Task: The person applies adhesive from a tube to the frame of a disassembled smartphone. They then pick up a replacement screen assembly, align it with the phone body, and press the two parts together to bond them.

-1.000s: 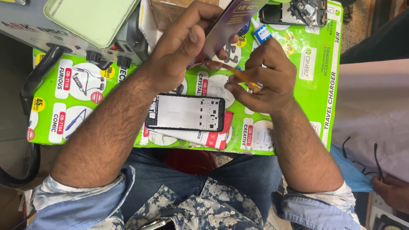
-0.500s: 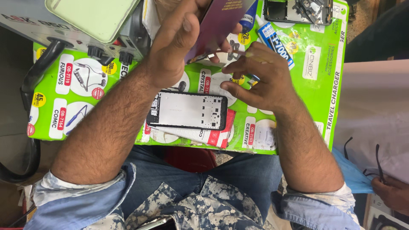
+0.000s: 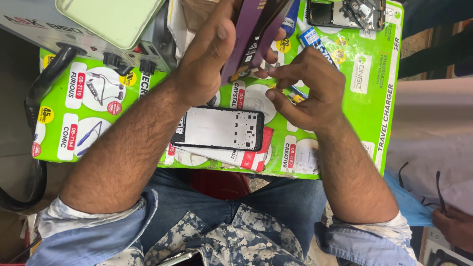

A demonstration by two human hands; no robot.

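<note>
View from above of a lap-held work board [image 3: 345, 148], a flat sheet covered in bright green printed packaging, taken here as the landmark. The left hand [image 3: 207, 64] is raised over the far middle of the board and is closed around a purple phone back panel [image 3: 256, 29], thumb along one face and fingers behind; the panel's long axis runs away from the person and tilts slightly right. The right hand [image 3: 305, 88] sits just right of the panel's near end, fingers curled and thumb and forefinger pinched close together; whether they grip anything cannot be told, though a small orange-tipped tool [image 3: 295, 96] shows just beneath them. The right hand is therefore the nearer to the panel's lower edge, which lies to its left and slightly beyond it. A phone frame [image 3: 219, 128] with a pale inner face lies flat near the board's near edge, long axis crosswise. A grey machine [image 3: 74, 29] stands at the board's far left corner.
</note>
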